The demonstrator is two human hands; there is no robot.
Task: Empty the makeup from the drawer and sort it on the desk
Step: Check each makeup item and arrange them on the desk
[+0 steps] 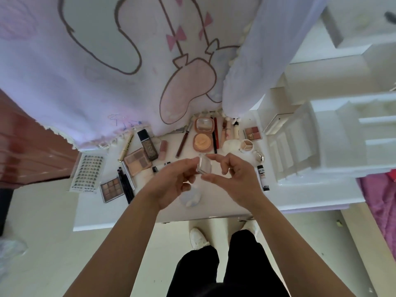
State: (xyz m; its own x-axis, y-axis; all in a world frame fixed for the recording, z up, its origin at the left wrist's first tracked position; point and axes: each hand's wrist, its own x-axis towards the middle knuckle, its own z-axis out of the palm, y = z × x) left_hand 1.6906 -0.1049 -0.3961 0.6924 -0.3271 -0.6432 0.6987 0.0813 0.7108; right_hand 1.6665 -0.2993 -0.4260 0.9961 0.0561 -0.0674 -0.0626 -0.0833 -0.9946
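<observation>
Both my hands hold a small clear plastic case [204,166] above the white desk [225,202]. My left hand [174,183] pinches its left side and my right hand [231,175] grips its right edge with thumb and fingers. A pale round puff [190,199] lies on the desk under my hands. Makeup is laid out behind: an open peach powder compact [202,133], brown eyeshadow palettes [111,189] [136,161], a dark foundation bottle [147,144], pencils [125,185], a lash sheet [87,170], concealer tubes [230,130] and a small blush palette [252,132].
A lilac cartoon-print cloth [107,71] hangs over the desk's back. A white shelf unit [332,136] stands at the right. A black-and-white tube [263,177] lies near it. My feet in white shoes [198,237] are on the pale floor below the desk edge.
</observation>
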